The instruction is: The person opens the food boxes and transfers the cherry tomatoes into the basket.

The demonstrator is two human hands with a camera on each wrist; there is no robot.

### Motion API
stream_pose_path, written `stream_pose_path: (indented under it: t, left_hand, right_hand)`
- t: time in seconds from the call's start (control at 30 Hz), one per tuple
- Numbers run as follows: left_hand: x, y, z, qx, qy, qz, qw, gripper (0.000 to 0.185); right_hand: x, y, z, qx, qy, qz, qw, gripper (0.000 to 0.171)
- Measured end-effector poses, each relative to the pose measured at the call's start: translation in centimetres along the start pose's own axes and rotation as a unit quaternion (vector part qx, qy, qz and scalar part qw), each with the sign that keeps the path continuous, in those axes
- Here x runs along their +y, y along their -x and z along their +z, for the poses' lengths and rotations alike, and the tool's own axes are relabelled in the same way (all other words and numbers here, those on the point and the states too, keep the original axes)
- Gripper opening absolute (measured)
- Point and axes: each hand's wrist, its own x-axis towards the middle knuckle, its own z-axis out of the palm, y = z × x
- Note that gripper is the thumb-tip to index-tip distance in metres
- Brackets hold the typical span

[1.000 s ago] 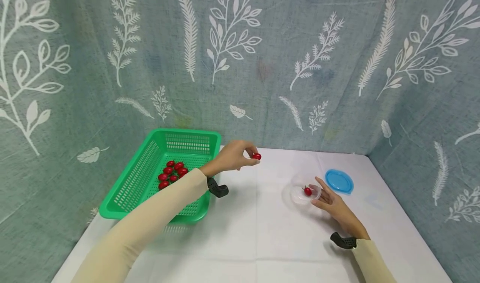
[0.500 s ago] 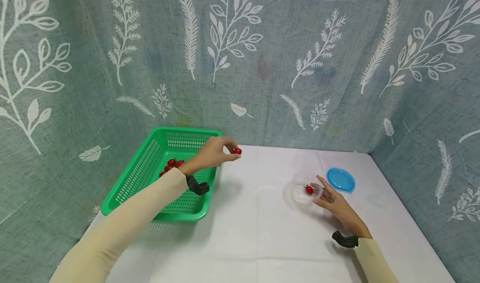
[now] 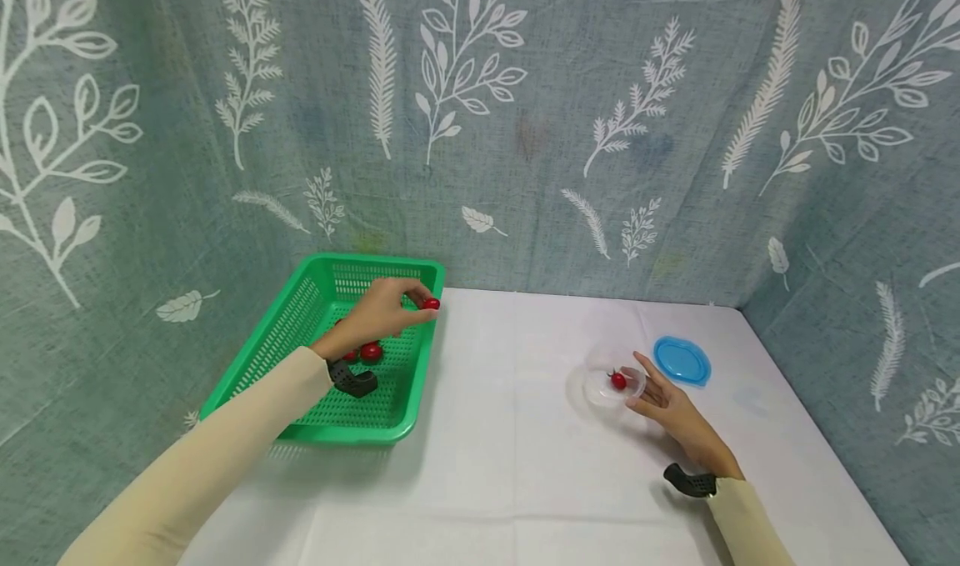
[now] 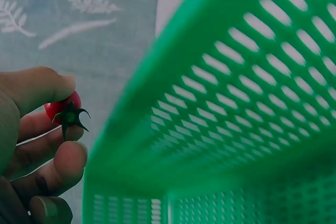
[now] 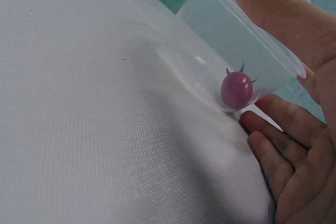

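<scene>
My left hand (image 3: 384, 309) pinches a red cherry tomato (image 3: 431, 303) between thumb and fingers, above the right side of the green plastic basket (image 3: 411, 412). The left wrist view shows the tomato's green calyx (image 4: 71, 118) facing the camera. More cherry tomatoes (image 3: 371, 353) lie in the basket, partly hidden by the left hand and wrist. On the right, my right hand (image 3: 678, 412) holds a clear plastic tub (image 3: 598, 393) from its right side, thumb at the rim. Inside that tub rests a single cherry tomato (image 5: 237, 91) with its stem leaves on.
A blue lid (image 3: 682, 360) lies on the white tablecloth (image 3: 517, 441) behind the right hand. Patterned grey-green curtain (image 3: 480, 132) encloses the table at the back and both sides. The basket's tall slotted walls stand at the left.
My left hand has moved left with the cherry tomato, from over the tablecloth to over the basket's right side. The right hand and the tub have stayed in place.
</scene>
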Motion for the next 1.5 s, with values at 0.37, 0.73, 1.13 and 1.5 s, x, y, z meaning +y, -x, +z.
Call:
stream_pose_path:
  t: [0.37, 0.73, 1.13, 1.5]
  left_hand:
    - [-3.8, 2.4, -1.5, 0.015, -0.052, -0.028, 0.9981, 0.024]
    - [-6.7, 4.2, -2.7, -0.035, -0.098, -0.086, 0.9908, 0.028]
    - [-8.0, 5.3, -3.6, -0.096, -0.121, -0.101, 0.9828, 0.026]
    - [-7.7, 5.7, -3.8, -0.107, -0.097, -0.107, 0.9837, 0.036]
  right_hand:
    - [0.2, 0.1, 0.0, 0.003, 0.010, -0.003, 1.000, 0.087]
    - [0.0, 0.2, 0.0, -0.010, 0.005, -0.016, 1.000, 0.088]
    - [-0.1, 0.2, -0.1, -0.004, 0.009, -0.015, 1.000, 0.088]
    - [-0.2, 0.3, 0.0, -0.002, 0.015, -0.014, 1.000, 0.087]
